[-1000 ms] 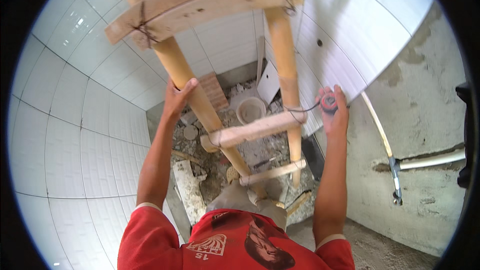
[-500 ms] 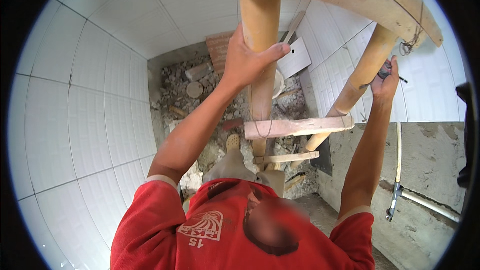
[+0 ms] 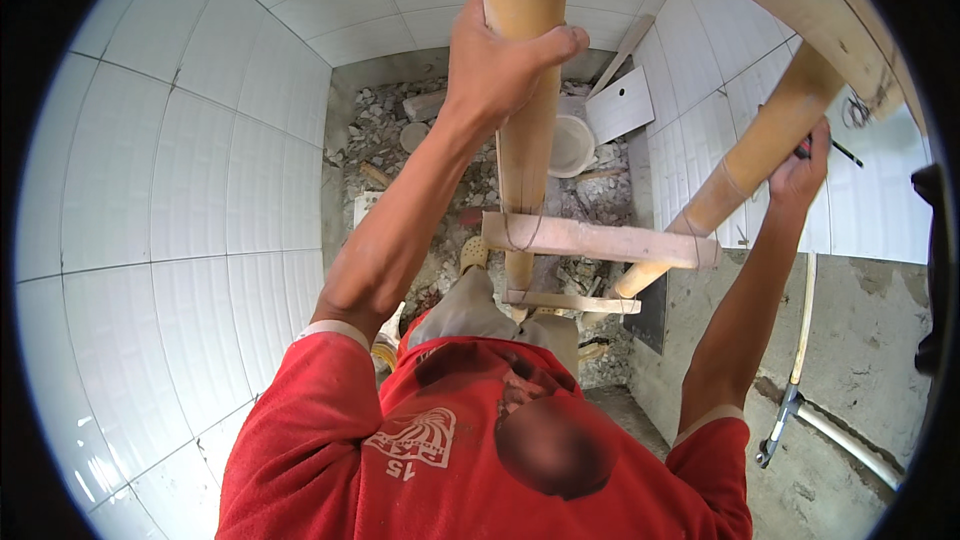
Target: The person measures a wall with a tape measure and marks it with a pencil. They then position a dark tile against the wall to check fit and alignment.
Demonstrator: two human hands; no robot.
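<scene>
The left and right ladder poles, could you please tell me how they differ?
The left pole runs nearly upright in the picture; the right pole slants up rightward. The left hand grips the left pole, while beside the right pole the right hand holds a red-and-black object. Both poles are yellowish, round and joined by a pinkish crosspiece.

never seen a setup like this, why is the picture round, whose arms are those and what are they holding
No machine here, just a person in a red shirt working bare-handed. A wide fisheye camera worn on their head looks down, so straight edges bend and the corners go dark. The left hand grips the left pole of a wooden ladder. The right hand, beside the right pole, holds a small red-and-black object, mostly hidden. Underfoot there's rubble, a pale round container and a white panel with a hole.
</scene>
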